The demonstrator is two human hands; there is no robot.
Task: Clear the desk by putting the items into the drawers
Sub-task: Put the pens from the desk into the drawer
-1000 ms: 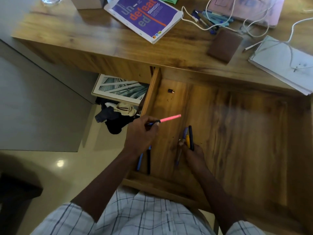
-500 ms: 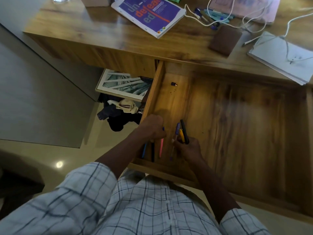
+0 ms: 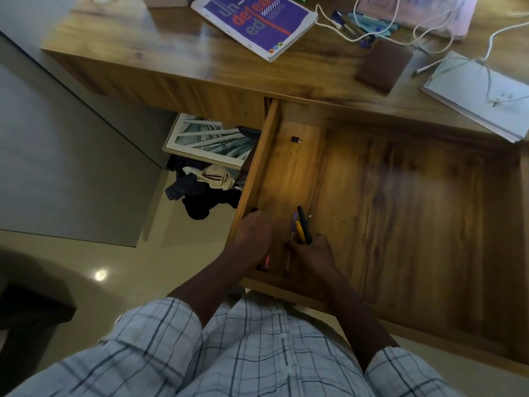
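Near-left corner of the wooden drawer (image 3: pixel 372 196).
Right hand (image 3: pixel 312 251) grips slim pens (image 3: pixel 302 227); left hand (image 3: pixel 254 234) half hides a pink pen (image 3: pixel 267 260), grip unclear.

Front: drawer (image 3: pixel 400 210) open before you, below the front edge of the desk (image 3: pixel 171 53)
Hands: your left hand (image 3: pixel 253 236) in the drawer's near-left corner, your right hand (image 3: pixel 312 250) just right of it, pens (image 3: pixel 303 224) in it
Desk top: book (image 3: pixel 254 21) left, wallet (image 3: pixel 382 65) middle, notepad (image 3: pixel 472 96) right
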